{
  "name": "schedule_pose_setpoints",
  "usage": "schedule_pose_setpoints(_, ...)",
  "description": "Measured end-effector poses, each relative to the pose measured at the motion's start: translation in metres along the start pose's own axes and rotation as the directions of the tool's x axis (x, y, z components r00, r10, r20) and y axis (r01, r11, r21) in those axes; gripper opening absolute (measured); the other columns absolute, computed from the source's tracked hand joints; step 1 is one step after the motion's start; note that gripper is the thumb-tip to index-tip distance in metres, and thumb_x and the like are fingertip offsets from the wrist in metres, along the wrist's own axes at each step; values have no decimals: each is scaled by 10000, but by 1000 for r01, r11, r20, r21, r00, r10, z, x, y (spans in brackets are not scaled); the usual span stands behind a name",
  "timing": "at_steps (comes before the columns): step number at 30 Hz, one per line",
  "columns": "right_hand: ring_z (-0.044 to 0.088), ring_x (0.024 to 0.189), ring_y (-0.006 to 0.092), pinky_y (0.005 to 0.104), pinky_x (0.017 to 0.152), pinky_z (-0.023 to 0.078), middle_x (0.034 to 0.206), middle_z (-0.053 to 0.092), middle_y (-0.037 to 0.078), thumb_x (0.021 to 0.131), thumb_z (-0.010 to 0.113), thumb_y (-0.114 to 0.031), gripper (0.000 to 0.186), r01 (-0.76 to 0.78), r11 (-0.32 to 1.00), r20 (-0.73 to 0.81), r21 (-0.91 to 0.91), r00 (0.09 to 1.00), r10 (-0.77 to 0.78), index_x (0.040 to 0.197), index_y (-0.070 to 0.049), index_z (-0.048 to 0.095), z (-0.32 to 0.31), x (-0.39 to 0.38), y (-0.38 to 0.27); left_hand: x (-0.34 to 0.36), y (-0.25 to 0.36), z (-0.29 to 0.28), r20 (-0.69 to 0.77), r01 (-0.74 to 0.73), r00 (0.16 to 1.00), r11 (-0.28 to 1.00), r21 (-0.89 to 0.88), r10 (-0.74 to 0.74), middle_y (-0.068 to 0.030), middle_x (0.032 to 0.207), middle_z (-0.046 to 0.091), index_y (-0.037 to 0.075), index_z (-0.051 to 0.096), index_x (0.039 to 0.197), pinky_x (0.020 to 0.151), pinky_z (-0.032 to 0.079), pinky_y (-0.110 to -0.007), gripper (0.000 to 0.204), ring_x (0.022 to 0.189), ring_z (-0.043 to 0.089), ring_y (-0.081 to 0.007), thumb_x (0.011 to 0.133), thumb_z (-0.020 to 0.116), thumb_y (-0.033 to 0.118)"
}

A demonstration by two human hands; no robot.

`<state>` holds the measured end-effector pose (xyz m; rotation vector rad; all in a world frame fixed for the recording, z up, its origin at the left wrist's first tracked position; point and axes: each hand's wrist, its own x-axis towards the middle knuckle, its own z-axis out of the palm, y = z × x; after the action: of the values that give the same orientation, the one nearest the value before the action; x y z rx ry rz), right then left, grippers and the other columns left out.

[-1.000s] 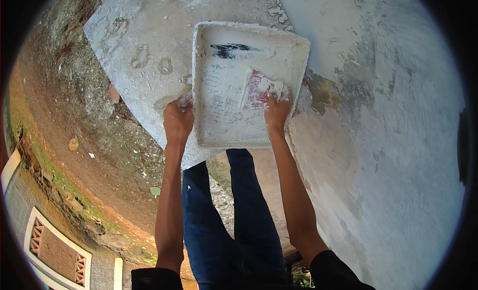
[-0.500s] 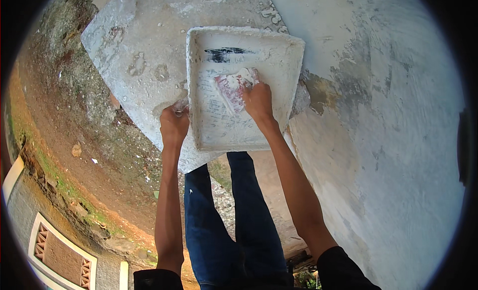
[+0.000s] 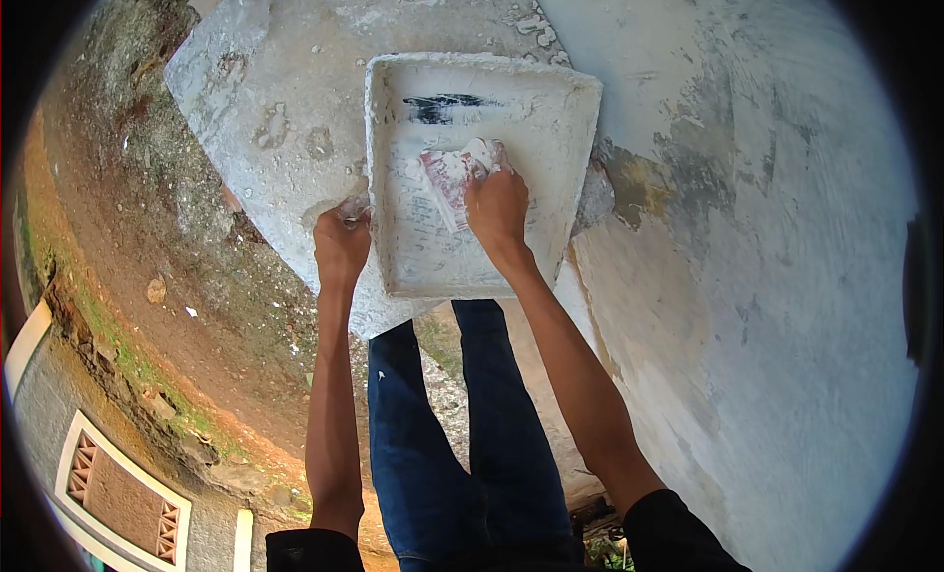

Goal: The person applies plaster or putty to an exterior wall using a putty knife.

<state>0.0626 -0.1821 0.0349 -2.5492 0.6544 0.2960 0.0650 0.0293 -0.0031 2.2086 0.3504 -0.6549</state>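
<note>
Outdoor yard: bare soil [image 3: 147, 277], plastered wall [image 3: 767, 277]

Tray [image 3: 551, 110] resting on the near right corner of a slab [image 3: 285, 90], near edge overhanging the legs [image 3: 462, 444] below. Rag [image 3: 454, 174] inside the tray near its middle, right hand [image 3: 497, 208] pressing on it; left hand [image 3: 341, 243] at the tray's left rim. Wall [image 3: 767, 277] to the right, bare ground [image 3: 147, 267] to the left of the slab.

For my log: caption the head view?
Left hand grips white tray edge; right hand presses rag inside.
</note>
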Motion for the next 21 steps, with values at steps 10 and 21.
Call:
schedule_pose_setpoints(10,630,786,388,426,700,463,845,640,238,848,528,5,232,-274,810,91,518,959,267,1070,67,546,23,-39,24,-5,11,-3,9,72,997,997,-4,-72,-245,899,665,-37,656,987,740,495,-418,247,879,648,-385,821,646,146)
schedule_pose_setpoints(21,574,860,431,469,817,404,941,629,256,841,568,-49,372,-159,879,58,449,987,149,1181,73,478,35,-44,4,-8,12,-2,-22,77,997,997,-2,-77,-264,883,657,-62,647,963,727,490,-423,236,873,637,-412,818,640,125)
